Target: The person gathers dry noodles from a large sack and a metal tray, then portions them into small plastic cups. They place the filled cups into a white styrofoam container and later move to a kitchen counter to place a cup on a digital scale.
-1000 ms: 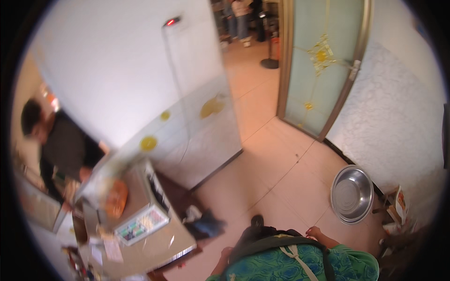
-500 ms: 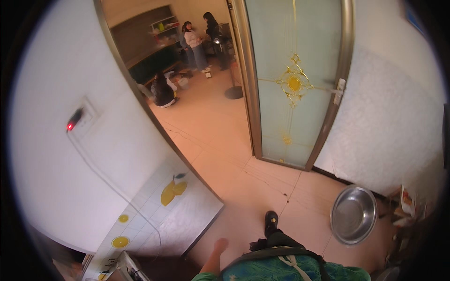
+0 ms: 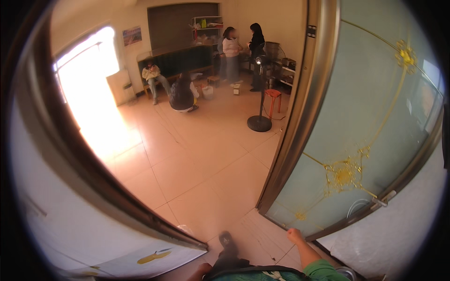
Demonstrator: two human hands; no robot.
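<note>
My right hand (image 3: 294, 235), its fingers curled in with nothing visible in them, swings forward from a green sleeve (image 3: 323, 270). It appears in front of the lower part of an open frosted-glass door (image 3: 370, 126) with gold ornaments; whether it touches the glass I cannot tell. My left hand (image 3: 201, 269) is low at the picture's bottom edge, dark and partly cut off, so its fingers cannot be made out. Between the hands, one dark shoe (image 3: 226, 239) is stepping forward on the tiled floor (image 3: 206, 187) at the doorway.
Beyond the door frame (image 3: 300, 112) lies a tiled room. Several people are there, one crouching (image 3: 182, 95) by a white bucket (image 3: 207, 92). A black standing fan (image 3: 259, 122) and a red stool (image 3: 273, 98) stand at the right. Bright light comes through an opening (image 3: 89, 79) at the left.
I have moved forward into the doorway, and more of the room shows. My right hand has come into view; the left has dropped to the bottom edge. The metal basin has mostly left view.
</note>
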